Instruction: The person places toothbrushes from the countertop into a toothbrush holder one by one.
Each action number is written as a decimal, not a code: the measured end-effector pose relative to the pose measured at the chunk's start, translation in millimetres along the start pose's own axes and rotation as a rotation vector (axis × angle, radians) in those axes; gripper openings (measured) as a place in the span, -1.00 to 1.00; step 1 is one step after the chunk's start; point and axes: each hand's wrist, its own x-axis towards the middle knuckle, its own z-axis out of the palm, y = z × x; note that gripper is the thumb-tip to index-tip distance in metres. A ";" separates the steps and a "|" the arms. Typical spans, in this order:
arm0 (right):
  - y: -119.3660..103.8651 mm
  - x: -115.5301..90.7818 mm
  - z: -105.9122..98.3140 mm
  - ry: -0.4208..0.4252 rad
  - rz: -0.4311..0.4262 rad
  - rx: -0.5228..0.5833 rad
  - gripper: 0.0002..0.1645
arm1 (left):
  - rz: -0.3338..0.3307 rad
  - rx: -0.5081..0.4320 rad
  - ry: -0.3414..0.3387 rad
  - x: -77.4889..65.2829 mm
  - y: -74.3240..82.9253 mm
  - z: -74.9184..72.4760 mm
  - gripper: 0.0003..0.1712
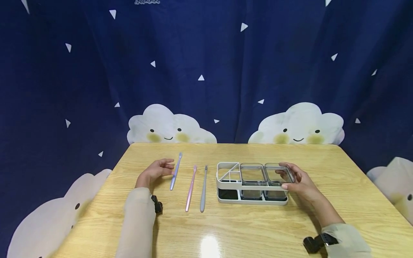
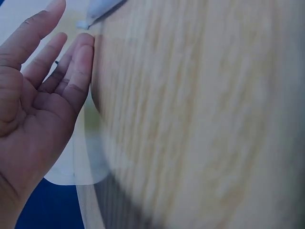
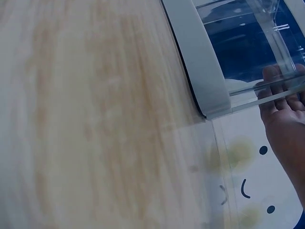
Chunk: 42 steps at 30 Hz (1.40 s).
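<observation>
My left hand (image 1: 158, 170) is held over the table's left part with fingers loosely extended, beside a blue toothbrush (image 1: 176, 171). In the left wrist view the palm of that hand (image 2: 45, 102) holds nothing, and a blurred pale tip shows above the fingers. A pink toothbrush (image 1: 191, 188) and a grey toothbrush (image 1: 204, 189) lie to the right. My right hand (image 1: 300, 181) grips a clear cup (image 1: 276, 174) at the right end of a white toothbrush holder (image 1: 228, 185), thumb in front and fingers behind. The right wrist view shows those fingers through clear plastic.
A second clear cup (image 1: 253, 174) sits in the holder's middle, left of the gripped one. Everything stands on a wooden table (image 1: 251, 229). Behind its far edge hangs a dark blue curtain (image 1: 200, 53) with clouds and white triangles.
</observation>
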 end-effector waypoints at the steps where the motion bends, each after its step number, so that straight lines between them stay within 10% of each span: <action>1: 0.0 0.2 0.1 -0.003 0.000 0.006 -0.21 | 0.002 -0.012 -0.004 1.2 -0.3 -0.5 -0.28; 28: -4.0 4.3 3.8 0.002 -0.007 0.023 -0.21 | -0.091 0.087 0.045 14.7 10.4 0.4 -0.38; 42: -2.9 0.6 3.9 0.007 0.003 0.058 -0.22 | -0.116 -0.102 0.052 17.9 4.5 8.3 -0.37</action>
